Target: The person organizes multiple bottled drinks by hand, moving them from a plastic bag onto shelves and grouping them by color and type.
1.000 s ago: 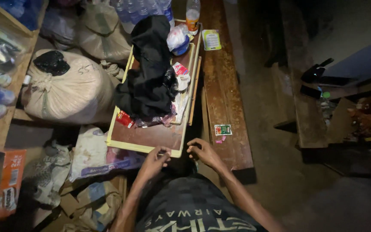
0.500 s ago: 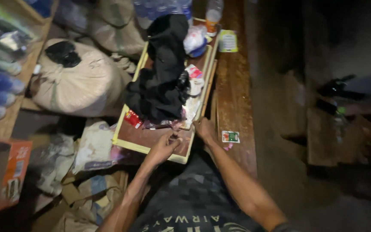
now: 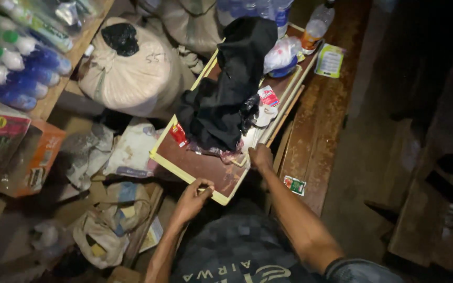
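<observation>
Left hand (image 3: 192, 198) curled over the near edge of the board (image 3: 205, 167), fingers pinched shut on its pale yellow rim close to the near corner; right hand (image 3: 260, 157) further up the right edge, fingers bent down where two boards overlap, though whether they grip or only press I cannot tell; the board is a flat brown panel with a yellow border, lying on the wooden bench (image 3: 321, 131) and jutting off its left side over the clutter below; its long axis runs from the near edge by the body up toward the far right, near corner pointing at the person; a heap of black cloth (image 3: 221, 105) sits mid-board, a small red packet (image 3: 178, 135) by the left edge, a white plastic bag (image 3: 281, 55) at the far end; to handle it well, I'd say keep both hands level and move it along that long axis, slowly, since the cloth pile looks ready to slide; a big tied sack (image 3: 132, 73) stands beside the left edge.
</observation>
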